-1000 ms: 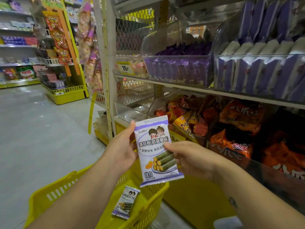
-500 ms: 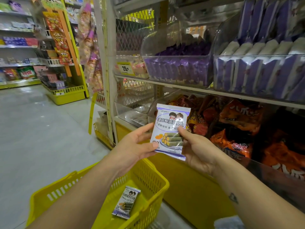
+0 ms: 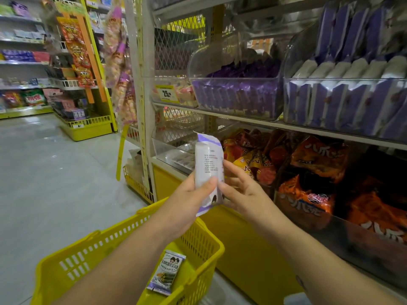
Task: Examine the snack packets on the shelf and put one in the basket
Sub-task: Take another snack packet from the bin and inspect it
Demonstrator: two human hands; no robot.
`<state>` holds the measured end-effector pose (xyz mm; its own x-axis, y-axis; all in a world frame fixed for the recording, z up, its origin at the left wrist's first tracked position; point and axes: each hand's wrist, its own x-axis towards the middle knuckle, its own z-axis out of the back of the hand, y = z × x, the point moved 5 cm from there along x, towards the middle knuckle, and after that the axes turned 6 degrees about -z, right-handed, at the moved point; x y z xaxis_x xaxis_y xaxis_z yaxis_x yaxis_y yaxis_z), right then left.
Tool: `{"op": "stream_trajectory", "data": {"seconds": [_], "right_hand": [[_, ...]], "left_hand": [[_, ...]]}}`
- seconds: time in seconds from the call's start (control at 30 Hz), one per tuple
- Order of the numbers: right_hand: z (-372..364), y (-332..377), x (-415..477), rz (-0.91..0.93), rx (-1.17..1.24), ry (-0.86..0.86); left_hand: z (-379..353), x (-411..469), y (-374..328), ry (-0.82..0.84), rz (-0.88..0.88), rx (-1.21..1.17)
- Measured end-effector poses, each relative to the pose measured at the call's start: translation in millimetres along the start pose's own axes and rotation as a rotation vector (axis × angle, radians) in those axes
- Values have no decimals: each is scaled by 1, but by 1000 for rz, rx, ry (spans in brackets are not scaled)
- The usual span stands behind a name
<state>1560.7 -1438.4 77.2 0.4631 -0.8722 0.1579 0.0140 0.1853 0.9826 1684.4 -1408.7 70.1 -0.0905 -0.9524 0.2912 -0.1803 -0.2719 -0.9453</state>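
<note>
Held packet: a white and purple plastic snack packet (image 3: 208,170) stands upright at the centre of the frame, its back panel of small printed text facing the camera
Left hand: the left hand (image 3: 193,194) grips the packet's lower left side, thumb pressed across the back panel
Right hand: the right hand (image 3: 239,190) has its fingers loosely spread, the fingertips (image 3: 228,165) touching the packet's right edge
Basket: a yellow plastic shopping basket with slotted walls (image 3: 114,249) sits in the lower left of the frame, below both forearms
Packet in basket: a second white and purple snack packet with cartoon figures (image 3: 166,275) lies flat on the basket's floor near its right wall
Upper shelf: clear plastic bins of purple packets (image 3: 240,95) and purple and white packets (image 3: 343,102) fill the upper right of the frame
Lower shelf: orange and red crinkled snack bags (image 3: 317,164) are piled at right of centre, behind the hands
Price tag: a yellow label (image 3: 166,93) hangs at the upper shelf's left end
Floor: pale grey aisle floor (image 3: 55,172) fills the left of the frame
</note>
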Motion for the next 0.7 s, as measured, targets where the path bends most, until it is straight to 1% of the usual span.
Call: {"op": "stream_trajectory", "data": {"seconds": [0.07,0.13,0.23,0.33,0.4,0.47,0.53,0.6,0.7], "right_hand": [[5,0,2,-14,45,-34],[9,1,3,-22,75,-31],[16,3,2,-3,69,-58],[17,7,-2,57,-92,-87],[13,10,-4,112,-216,-101],[8,12,-6,146,-267,-95],[5,15,-8,183,-327,-79],[0,19,-9,221,-435,-73],[-5,26,-14,277,-541,-59]], "left_hand": [[-2,-1,1,58,44,-140],[-3,-2,2,101,76,-192],[6,-1,1,66,41,-62],[16,3,0,-37,0,35],[19,4,0,-82,-27,21],[18,4,-2,-103,-62,11],[19,4,-5,-126,-92,-16],[22,4,-8,-134,-105,-70],[24,1,-8,-135,-82,-168]]}}
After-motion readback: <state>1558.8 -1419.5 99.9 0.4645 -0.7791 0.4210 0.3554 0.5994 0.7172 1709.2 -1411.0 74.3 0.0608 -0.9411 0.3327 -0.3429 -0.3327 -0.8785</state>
